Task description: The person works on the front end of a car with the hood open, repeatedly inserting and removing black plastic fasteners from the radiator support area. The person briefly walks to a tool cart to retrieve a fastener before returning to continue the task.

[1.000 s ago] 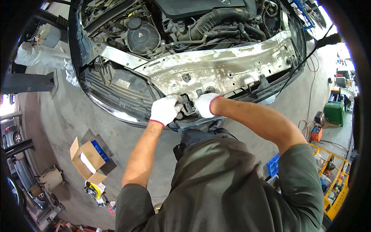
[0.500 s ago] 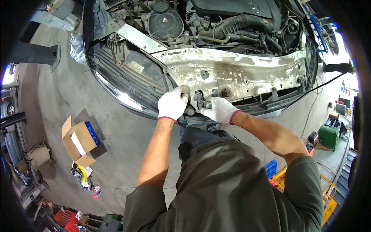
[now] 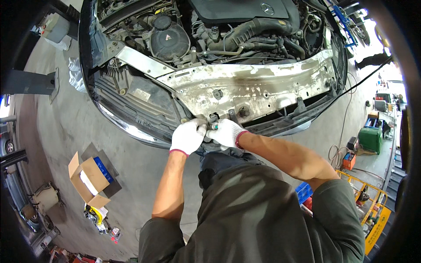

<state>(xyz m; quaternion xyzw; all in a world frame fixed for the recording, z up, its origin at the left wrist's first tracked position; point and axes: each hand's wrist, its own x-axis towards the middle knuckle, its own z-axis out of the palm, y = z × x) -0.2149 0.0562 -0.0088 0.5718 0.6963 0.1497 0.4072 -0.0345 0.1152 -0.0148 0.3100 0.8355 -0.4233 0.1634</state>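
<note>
Closer together now, my curled left hand (image 3: pixel 188 136), its hold hidden, and my right hand (image 3: pixel 225 133), pinching a small green bit (image 3: pixel 215 126) by the metal panel (image 3: pixel 258 83), seem busy fiddling, which next needs a steady grip.

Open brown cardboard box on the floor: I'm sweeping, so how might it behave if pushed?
The brown cardboard box probably slides easily, its board looking thin; its spread flaps may bend; its squarish shape makes rolling unlikely.

The grey floor (image 3: pixel 127 188) is stained. A yellow-framed rack (image 3: pixel 378 230) stands at lower right; bright light (image 3: pixel 372 35) glares at upper right.
</note>
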